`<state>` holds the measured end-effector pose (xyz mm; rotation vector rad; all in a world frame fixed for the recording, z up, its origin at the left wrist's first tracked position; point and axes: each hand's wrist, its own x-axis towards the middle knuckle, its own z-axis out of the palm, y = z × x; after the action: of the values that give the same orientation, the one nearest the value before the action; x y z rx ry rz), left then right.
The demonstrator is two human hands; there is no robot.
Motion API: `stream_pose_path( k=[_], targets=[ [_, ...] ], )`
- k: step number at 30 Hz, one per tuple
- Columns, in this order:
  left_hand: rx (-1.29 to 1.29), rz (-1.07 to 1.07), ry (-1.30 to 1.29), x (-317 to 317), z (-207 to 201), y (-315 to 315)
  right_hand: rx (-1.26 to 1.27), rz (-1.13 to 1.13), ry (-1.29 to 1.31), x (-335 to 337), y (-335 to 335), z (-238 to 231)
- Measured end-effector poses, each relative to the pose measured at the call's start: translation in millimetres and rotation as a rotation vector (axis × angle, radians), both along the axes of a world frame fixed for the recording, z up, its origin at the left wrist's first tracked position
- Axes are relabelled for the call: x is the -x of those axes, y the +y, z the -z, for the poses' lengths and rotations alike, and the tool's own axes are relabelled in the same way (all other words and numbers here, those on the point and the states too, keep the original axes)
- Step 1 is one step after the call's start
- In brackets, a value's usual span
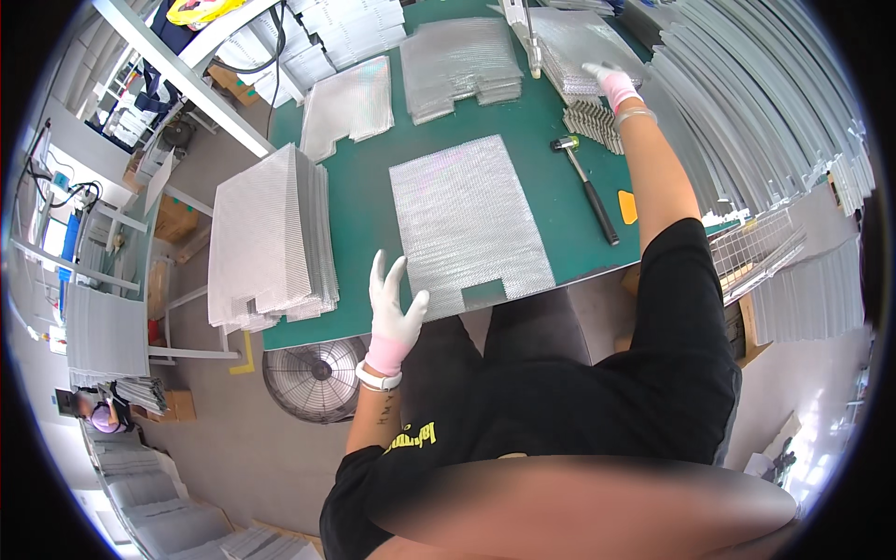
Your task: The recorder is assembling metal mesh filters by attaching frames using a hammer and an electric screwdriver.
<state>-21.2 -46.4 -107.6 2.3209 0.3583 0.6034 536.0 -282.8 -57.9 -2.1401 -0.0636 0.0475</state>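
Note:
A silvery, finely ribbed sheet (471, 219) lies flat on the green table, with a rectangular notch in its near edge. My left hand (397, 315), in a white and pink glove, is open beside the sheet's near left corner, fingers spread and holding nothing. Far to the right, my gloved right hand (613, 86) reaches over a stack of similar sheets (579, 42). Its fingers look stretched out; whether they touch the top sheet I cannot tell. Just below that stack sits a bundle of small jagged metal strips (594, 123).
A hammer (590, 191) and a yellow scraper-like piece (627, 207) lie on the table's right. Stacked sheets stand at the left (266, 238), far left (350, 103) and far middle (462, 65). A floor fan (317, 378) sits below the table's near left edge. Long pale panels (747, 103) line the right.

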Motion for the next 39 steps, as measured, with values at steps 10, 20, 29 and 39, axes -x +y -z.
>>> stream_pose_path(
  k=[10, 20, 29, 39],
  targets=[
    [0.16, 0.041, -0.003, 6.9, 11.0, -0.8, 0.378, 0.013, 0.001, 22.8, 1.5, -19.6],
    [0.148, 0.027, 0.047, 15.3, 19.5, 0.5, 0.758, -0.009, -0.011, 75.4, 28.8, -33.5],
    [0.14, -0.031, 0.053, 28.1, 24.1, 6.2, 0.849, -0.027, -0.029, 61.5, 43.7, -47.6],
    [0.154, -0.055, 0.015, 39.1, 22.0, 4.5, 0.819, -0.052, -0.166, 30.6, 69.5, -28.2]
  ],
)
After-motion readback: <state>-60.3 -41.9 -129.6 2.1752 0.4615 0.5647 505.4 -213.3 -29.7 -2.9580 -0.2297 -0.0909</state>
